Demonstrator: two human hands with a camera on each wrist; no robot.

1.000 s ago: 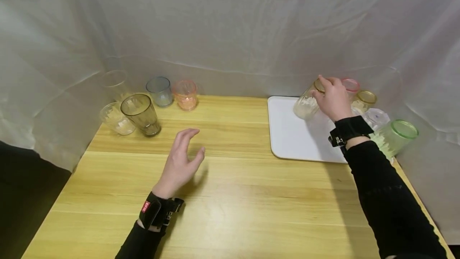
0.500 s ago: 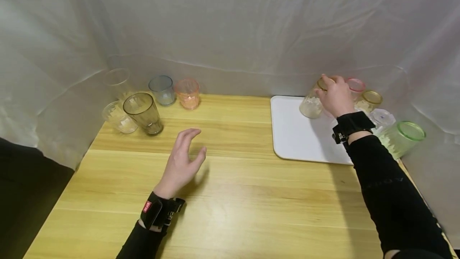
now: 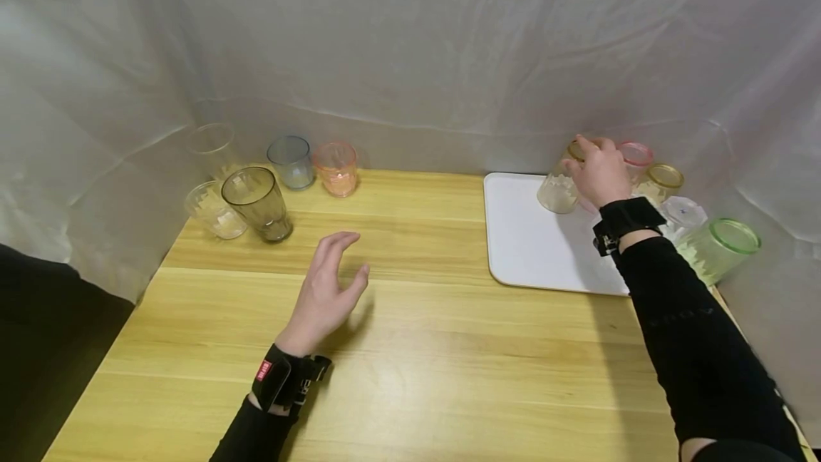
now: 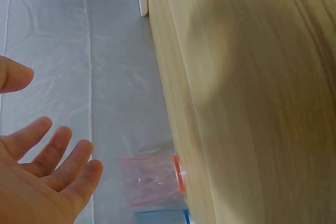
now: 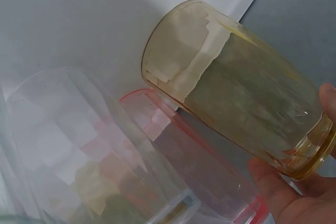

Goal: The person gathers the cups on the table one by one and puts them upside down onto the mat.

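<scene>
right hand (image 3: 599, 175) grips amber cup (image 3: 559, 190), upside down on white tray (image 3: 526, 248) w/ approx 4 others; 5 cups left by table (image 3: 410, 348) corner; left hand (image 3: 323, 298) open, idle.

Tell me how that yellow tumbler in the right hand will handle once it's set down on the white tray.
The yellow tumbler looks rigid, thin-walled and empty, so probably light. It is taller than wide and now tilted in the right hand, so it may tip if released early. Its smooth glossy wall could slip, and it might slide on the white tray.
</scene>
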